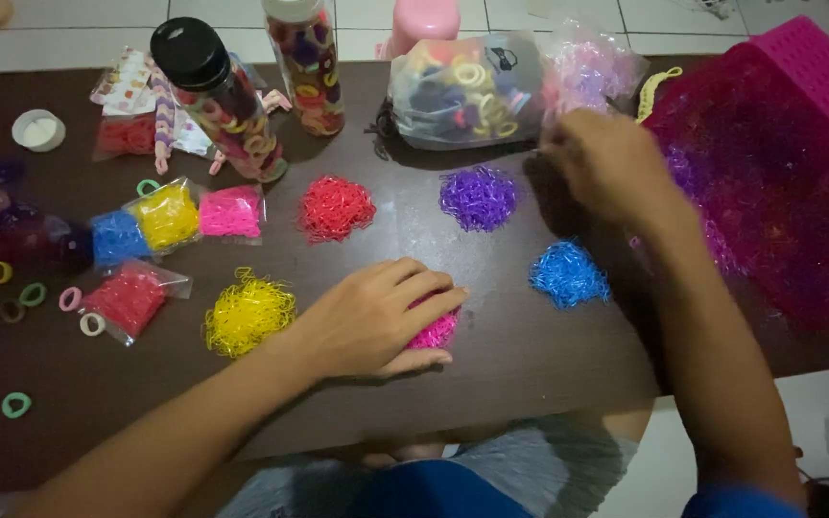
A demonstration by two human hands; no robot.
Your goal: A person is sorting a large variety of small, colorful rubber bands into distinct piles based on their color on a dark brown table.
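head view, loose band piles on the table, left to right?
Yellow pile → red pile → pink pile, mostly under the left hand → purple pile → blue pile. The right hand is beyond the blue pile, by the clear bags.

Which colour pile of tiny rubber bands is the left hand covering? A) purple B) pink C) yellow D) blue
B: the left hand lies on the pink pile, which peeks out under its fingers, while the yellow pile, blue pile and purple pile lie uncovered.
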